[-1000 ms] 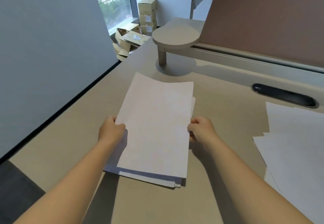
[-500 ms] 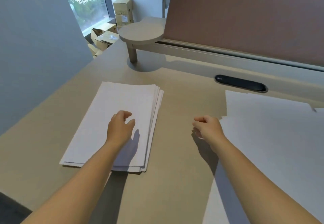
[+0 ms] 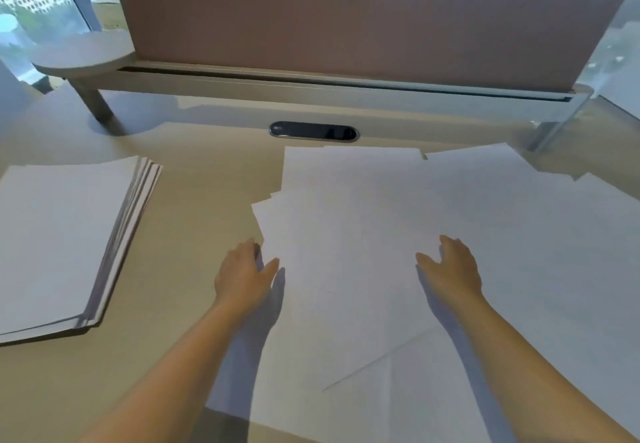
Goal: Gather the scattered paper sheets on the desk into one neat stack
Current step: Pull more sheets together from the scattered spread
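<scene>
A stack of paper (image 3: 62, 241) lay on the bench (image 3: 194, 220) at about 9 o'clock, with its edges a little fanned out. A big spread of loose white sheets (image 3: 381, 207) covered the bench from the middle out to 3 o'clock, and they lay over each other at different angles.

The left hand (image 3: 244, 278) was at the left edge of the loose sheets, with its fingers out flat and its thumb on the paper. The right hand (image 3: 450, 269) lay on top of the loose sheets with its fingers spread out. Neither hand had hold of anything.

At 12 o'clock a dark slot (image 3: 313, 130) sat in the bench, in front of a brown wall panel (image 3: 346, 16). A small round shelf (image 3: 83, 54) stood at 11 o'clock.
</scene>
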`<state>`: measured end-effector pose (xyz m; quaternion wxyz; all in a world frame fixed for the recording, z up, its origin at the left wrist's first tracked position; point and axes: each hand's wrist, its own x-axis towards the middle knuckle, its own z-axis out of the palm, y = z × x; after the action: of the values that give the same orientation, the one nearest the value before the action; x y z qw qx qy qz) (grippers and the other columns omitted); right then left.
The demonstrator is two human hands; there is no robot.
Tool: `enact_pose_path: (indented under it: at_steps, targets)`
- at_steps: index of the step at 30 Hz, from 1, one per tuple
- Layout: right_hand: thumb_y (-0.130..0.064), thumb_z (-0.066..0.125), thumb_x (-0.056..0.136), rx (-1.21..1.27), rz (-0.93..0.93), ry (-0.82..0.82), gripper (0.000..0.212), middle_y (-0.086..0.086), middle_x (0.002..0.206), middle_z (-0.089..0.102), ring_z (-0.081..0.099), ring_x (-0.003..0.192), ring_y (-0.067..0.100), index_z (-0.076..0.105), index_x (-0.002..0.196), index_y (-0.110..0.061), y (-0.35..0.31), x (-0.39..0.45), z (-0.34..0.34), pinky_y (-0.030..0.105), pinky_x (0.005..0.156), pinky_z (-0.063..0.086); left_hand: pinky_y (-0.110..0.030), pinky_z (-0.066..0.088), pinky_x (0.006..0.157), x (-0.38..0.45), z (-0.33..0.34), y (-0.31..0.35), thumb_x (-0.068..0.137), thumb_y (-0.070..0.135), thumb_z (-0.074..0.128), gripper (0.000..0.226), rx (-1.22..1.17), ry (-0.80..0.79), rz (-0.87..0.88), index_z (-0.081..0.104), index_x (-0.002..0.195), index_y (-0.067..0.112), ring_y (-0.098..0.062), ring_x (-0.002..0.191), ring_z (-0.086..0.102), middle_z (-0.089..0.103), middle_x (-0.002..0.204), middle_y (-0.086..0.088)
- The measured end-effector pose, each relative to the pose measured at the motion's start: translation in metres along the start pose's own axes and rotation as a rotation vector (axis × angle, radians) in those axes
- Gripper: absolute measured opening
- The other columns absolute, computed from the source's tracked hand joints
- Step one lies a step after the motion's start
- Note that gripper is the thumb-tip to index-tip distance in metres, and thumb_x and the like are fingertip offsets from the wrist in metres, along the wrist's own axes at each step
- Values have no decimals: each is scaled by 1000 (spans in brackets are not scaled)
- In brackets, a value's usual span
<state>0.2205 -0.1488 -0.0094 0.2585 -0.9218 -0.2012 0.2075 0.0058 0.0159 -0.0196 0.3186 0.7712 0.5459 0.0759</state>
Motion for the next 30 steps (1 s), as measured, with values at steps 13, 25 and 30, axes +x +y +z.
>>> enact_pose_path:
  at_steps: [13, 25, 30]
  targets:
    - [-64, 33, 87, -462, -94, -186, 90, 4, 155, -24, -22, 143, 22, -15, 147, -16, 46, 9, 1, 45, 116, -13, -51, -2, 116, 36, 30, 8, 97, 47, 24, 64, 306, -88, 84, 2, 150, 18, -23, 147, -6, 1, 159, 1]
    - [-53, 39, 92, -348, -85, -176, 77, 6, 159, 1, 1, 147, 23, 4, 149, -15, 16, -2, 7, 38, 119, 7, -45, 26, 106, 35, 15, 29, 91, 50, 43, 65, 178, -95, -72, 25, 143, 15, -34, 136, 24, 29, 149, -8]
    - [-39, 60, 84, -139, 9, -114, 72, 6, 144, 31, 30, 132, 29, 25, 142, -13, -8, -11, 10, 37, 102, 34, -42, 30, 109, 17, 11, 35, 88, 35, 58, 71, -145, -161, -178, 24, 143, 5, -35, 136, 27, 22, 149, -13]
